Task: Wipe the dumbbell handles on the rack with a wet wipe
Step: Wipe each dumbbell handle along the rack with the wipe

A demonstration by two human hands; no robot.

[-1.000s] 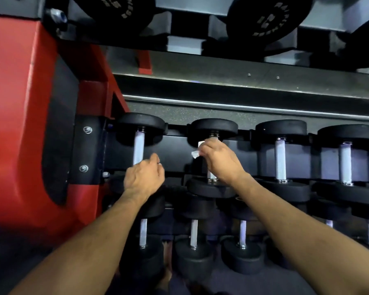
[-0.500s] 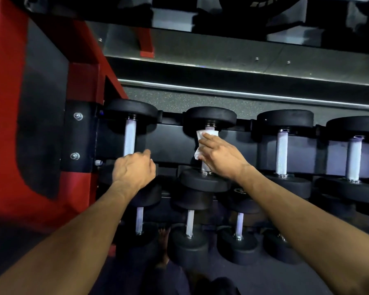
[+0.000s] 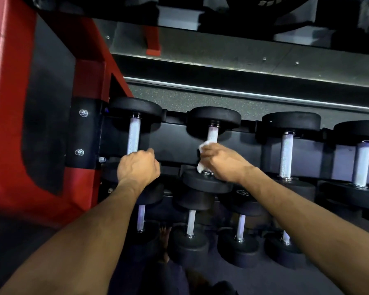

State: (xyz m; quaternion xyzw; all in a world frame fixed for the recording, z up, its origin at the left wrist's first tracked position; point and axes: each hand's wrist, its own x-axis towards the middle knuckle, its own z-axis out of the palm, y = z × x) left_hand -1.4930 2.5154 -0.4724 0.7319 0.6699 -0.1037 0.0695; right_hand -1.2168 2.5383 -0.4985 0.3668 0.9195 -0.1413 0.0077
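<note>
Right hand wiping second handle, left hand bracing on first.
Mid-frame: left hand curled round the low end of the first handle; right hand grips wipe wrapped on the second handle, centre. Risk: the bunched wipe may miss the handle's top; a hard rub could roll the dumbbell on the rack.

We count four dumbbells on the upper row and four dumbbells on the lower row in view, one white wipe, two hands, and two bolts on the black plate of the red frame
</note>
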